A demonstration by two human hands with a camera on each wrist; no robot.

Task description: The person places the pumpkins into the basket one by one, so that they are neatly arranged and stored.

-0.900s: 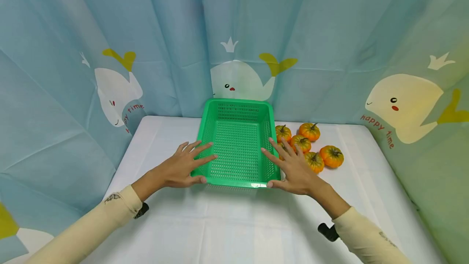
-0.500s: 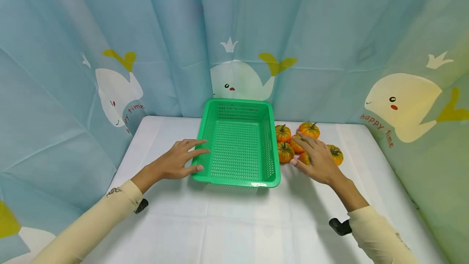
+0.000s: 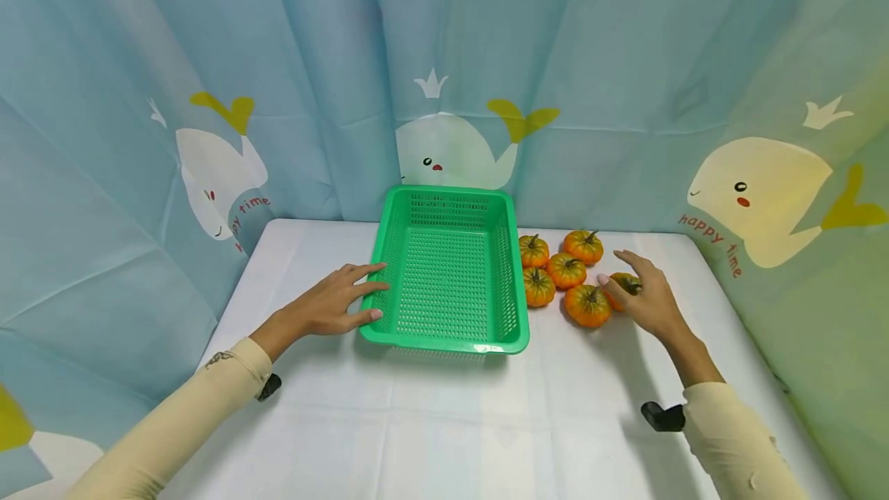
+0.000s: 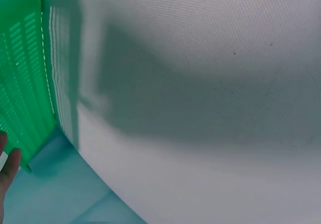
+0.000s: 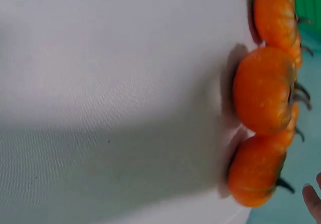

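From above, a green basket (image 3: 444, 346) sits on the far half of the white tabletop (image 3: 472, 430), a blue curtain (image 3: 597, 60) behind it. The left hand (image 3: 336, 303) is at the basket's left side, its fingers (image 3: 368, 288) loose and spread over the rim, gripping nothing. Six pumpkins (image 3: 566, 271) lie just right of the basket. The right hand (image 3: 651, 301) is at the rightmost pumpkin (image 3: 630, 282), thumb and fingers parted around air; I can't tell whether they touch it.

From the left wrist, two fingertips show beside the basket's perforated wall.

From the right wrist, the pumpkins crowd together on the tabletop, and the fingers, barely in sight, are near one dark stem (image 5: 285, 185), just apart from it.
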